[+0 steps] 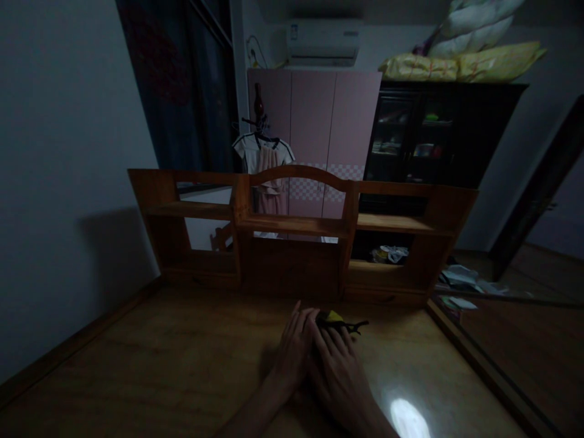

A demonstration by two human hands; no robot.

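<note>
Both of my hands rest together on the wooden desk (159, 365) near its middle. My left hand (294, 350) lies with fingers stretched forward and close together, its edge against the right hand. My right hand (335, 362) lies beside it, fingers reaching a small yellow and black object (335, 319) that looks like a toy or clip with thin dark prongs pointing right. The fingertips of both hands touch or cover its near side. In the dim light I cannot see whether either hand grips it.
A wooden shelf unit (296, 225) stands along the desk's far edge, with small items (389, 253) in its lower right bay. Behind are a pink wardrobe (314, 121), clothes on a hanger (262, 158), a dark cabinet (438, 134) and papers on the floor (460, 280).
</note>
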